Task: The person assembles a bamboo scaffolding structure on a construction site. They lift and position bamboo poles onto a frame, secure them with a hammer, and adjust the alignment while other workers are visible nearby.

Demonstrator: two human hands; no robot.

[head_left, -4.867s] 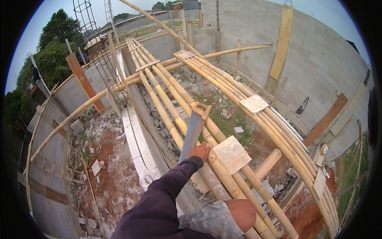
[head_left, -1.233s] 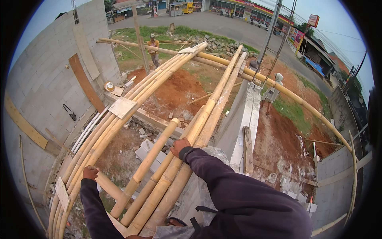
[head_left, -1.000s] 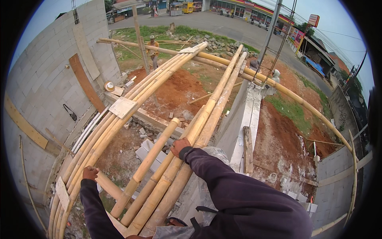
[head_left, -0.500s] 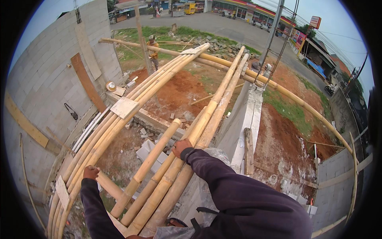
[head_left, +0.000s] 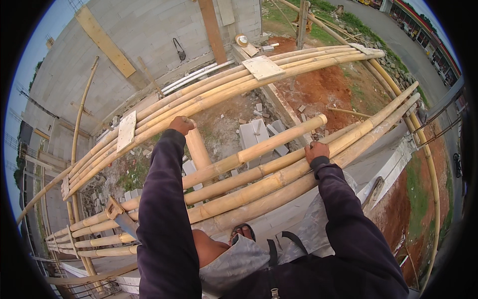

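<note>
My left hand (head_left: 182, 124) is closed at the top end of a short, thick bamboo piece (head_left: 199, 152), close against a long bundle of bamboo poles (head_left: 209, 102). Its fingertips are partly hidden. My right hand (head_left: 316, 150) has its fingers curled over a bamboo pole (head_left: 279, 180) in the nearer row. Beside that pole lies a shorter bamboo pole (head_left: 284, 143) with a cut end. A handsaw (head_left: 115, 209) with a wooden handle rests on the near poles left of my left forearm, its blade partly behind the sleeve.
Flat boards (head_left: 262, 67) lie across the far bundle. Pale blocks (head_left: 249, 139) and rubble lie on the ground below the poles. A block wall (head_left: 149, 30) rises behind. To the right, a concrete wall top (head_left: 383, 167) runs below the poles, near a thin upright with rebar (head_left: 438, 124).
My view has swung left and down, bringing the handsaw, the near poles' left ends and my foot into sight. Both hands stay at the bamboo, with my right hand still on its pole.
</note>
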